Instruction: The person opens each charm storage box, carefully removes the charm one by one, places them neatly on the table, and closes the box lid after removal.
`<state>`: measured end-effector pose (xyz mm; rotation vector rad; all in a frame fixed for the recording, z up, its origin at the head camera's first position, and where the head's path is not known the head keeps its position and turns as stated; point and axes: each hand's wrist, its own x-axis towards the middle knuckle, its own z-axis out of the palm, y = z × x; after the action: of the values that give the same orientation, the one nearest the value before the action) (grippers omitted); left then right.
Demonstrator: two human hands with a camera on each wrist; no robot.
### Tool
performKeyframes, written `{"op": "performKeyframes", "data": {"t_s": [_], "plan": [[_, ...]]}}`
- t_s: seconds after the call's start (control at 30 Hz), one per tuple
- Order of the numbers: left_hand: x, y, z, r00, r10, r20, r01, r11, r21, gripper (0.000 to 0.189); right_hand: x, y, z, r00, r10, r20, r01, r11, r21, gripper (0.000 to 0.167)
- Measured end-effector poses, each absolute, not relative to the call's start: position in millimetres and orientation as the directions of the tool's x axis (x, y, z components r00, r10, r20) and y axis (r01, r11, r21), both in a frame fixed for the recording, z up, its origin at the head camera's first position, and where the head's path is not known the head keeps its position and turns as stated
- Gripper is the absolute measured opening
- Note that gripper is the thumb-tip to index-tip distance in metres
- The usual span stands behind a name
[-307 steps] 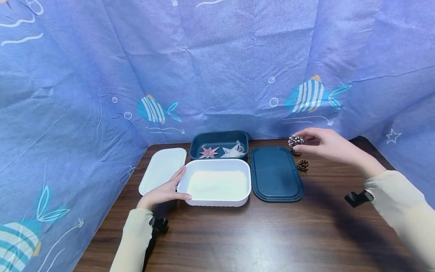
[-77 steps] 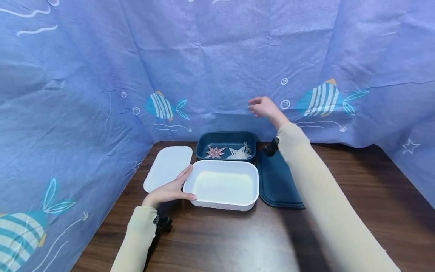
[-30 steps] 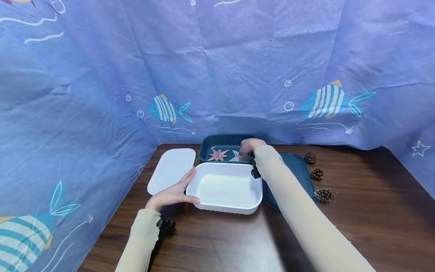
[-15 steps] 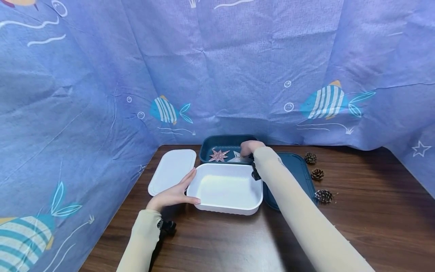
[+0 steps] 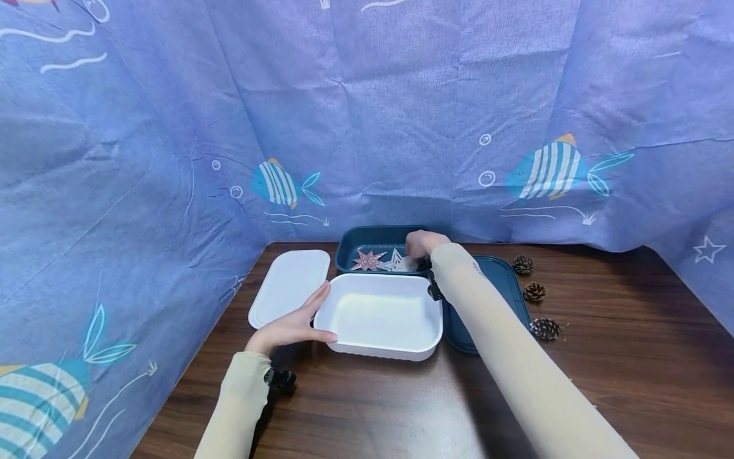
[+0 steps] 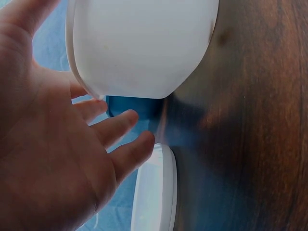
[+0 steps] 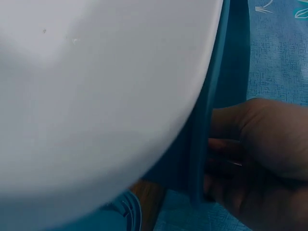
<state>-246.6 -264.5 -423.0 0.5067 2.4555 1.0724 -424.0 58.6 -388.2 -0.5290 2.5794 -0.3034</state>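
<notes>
A white box (image 5: 378, 350) stands at the middle of the table, and its inside shows bare. My left hand (image 5: 289, 328) holds its left end, thumb on the front rim and fingers toward the back corner. Behind it is a dark teal box (image 5: 367, 234) with a pink glittery star (image 5: 368, 260) and a white star ornament (image 5: 395, 260) inside. My right hand (image 5: 423, 242) reaches into the teal box's right end and pinches the white star's right side. In the right wrist view the teal wall (image 7: 195, 159) partly hides the curled fingers of that hand (image 7: 269, 149).
A white lid (image 5: 291, 287) lies left of the boxes. To the right lies a dark teal lid (image 5: 504, 280), partly under the right sleeve. Several pine cones form a column beside it, such as a brown cone (image 5: 534, 291). A blue fish-print cloth (image 5: 401, 127) hangs behind the table.
The right hand went from the pine cones to over the back cloth, then down into the teal box. The white star has shifted slightly left, nearer the pink star. The left hand stays at the white box.
</notes>
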Motion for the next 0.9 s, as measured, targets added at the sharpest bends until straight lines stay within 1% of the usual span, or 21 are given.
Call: {"op": "performKeyframes", "data": {"t_s": [0.07,0.27,0.53,0.9], "plan": [[-246.8,-264.6,-422.7,-0.849,0.478,-0.223,0.159,0.635,0.756,0.117,-423.1,59.3,-386.6,-0.811,-0.423,-0.405,-0.313,0.897,-0.312,0.034],[-246.8,-264.3,-421.9,-0.849,0.480,-0.222,0.163,0.638,0.753,0.117,-418.2,57.9,-380.3,-0.810,-0.449,-0.377,-0.342,0.885,-0.317,0.035],[-244.8,-264.2,-421.3,-0.849,0.480,-0.223,0.169,0.645,0.745,0.117,-415.9,53.6,-377.3,-0.803,-0.504,-0.316,-0.426,0.858,-0.287,0.026],[-244.7,-263.1,-421.1,-0.851,0.475,-0.225,0.166,0.649,0.742,0.117,-416.1,56.1,-374.1,-0.787,-0.556,-0.265,-0.488,0.825,-0.284,0.022]]}}
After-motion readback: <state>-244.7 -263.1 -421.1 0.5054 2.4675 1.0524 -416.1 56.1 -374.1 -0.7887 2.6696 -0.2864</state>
